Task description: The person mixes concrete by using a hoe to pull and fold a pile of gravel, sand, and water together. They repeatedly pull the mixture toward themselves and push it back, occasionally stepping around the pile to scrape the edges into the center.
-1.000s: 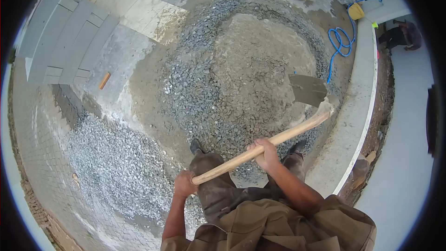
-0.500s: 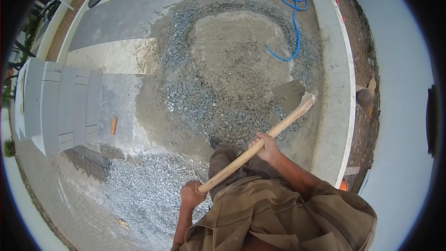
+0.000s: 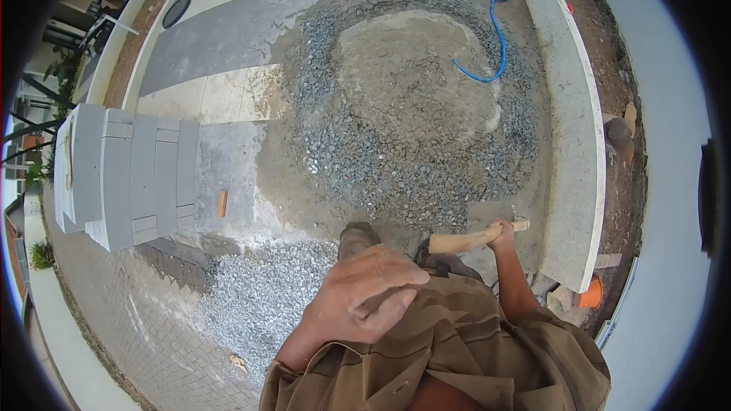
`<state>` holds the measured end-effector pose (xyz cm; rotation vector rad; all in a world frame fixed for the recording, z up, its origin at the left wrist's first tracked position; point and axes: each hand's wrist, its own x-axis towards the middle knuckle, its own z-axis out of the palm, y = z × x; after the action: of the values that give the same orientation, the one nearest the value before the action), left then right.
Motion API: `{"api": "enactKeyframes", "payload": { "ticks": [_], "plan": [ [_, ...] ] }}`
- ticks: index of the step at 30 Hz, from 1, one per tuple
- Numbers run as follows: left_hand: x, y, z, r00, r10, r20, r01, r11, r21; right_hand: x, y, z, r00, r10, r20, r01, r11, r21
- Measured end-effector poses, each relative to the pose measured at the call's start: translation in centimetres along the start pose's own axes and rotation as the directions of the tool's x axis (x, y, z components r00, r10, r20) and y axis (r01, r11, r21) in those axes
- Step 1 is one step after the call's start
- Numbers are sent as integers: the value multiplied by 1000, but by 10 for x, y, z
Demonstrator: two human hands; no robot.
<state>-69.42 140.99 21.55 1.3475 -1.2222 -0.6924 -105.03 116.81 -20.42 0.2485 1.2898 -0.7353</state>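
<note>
My right hand [image 3: 500, 234] is closed around the wooden handle of a hoe [image 3: 464, 241], close to its head end. The handle points back toward my body, and its grey blade appears to lie flat by the gravel, partly hidden by the handle and hand. My left hand [image 3: 369, 293] is raised before my torso, free of the handle, with thumb and fingers apart and nothing visible between them. Ahead of me a ring of grey gravel [image 3: 343, 141] surrounds a patch of wet grey mortar-like mix [image 3: 415, 57].
A blue hose [image 3: 500, 38] curls onto the mix. A low concrete kerb [image 3: 571, 122] runs along the right, with an orange bucket [image 3: 590, 292] beyond it. Grey blocks [image 3: 126, 175] are stacked at left. Another gravel pile [image 3: 259, 297] lies nearer me, and a small brick piece [image 3: 222, 203] behind it.
My left hand has let go of the handle end and risen toward the camera. My right hand has slid toward the hoe's head, and the hoe has come nearer my body.
</note>
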Motion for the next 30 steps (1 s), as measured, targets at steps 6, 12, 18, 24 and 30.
{"api": "enactKeyframes", "payload": {
  "ticks": [6, 12, 18, 24, 30],
  "plan": [
    [-16, 102, -100, 938, 328, -114, -319, 944, 87, 9, 71, -105, 942, -40, -332, 48, 999, 16],
    [-43, 68, -262, 821, 570, 41, -563, 793, 233, -38, 208, -146, 904, -68, -422, 110, 991, 75],
    [15, -84, -327, 1000, -27, 11, 23, 967, 255, -96, 310, -68, 915, 9, -403, 80, 975, 205],
    [41, -205, -411, 881, -425, 206, 387, 900, 200, -33, 405, -17, 923, 29, -385, 84, 958, 276],
    [-28, -402, -633, 744, -634, -213, 654, 623, 428, 27, 503, 157, 966, 162, -200, -105, 957, 270]
  ]
}}
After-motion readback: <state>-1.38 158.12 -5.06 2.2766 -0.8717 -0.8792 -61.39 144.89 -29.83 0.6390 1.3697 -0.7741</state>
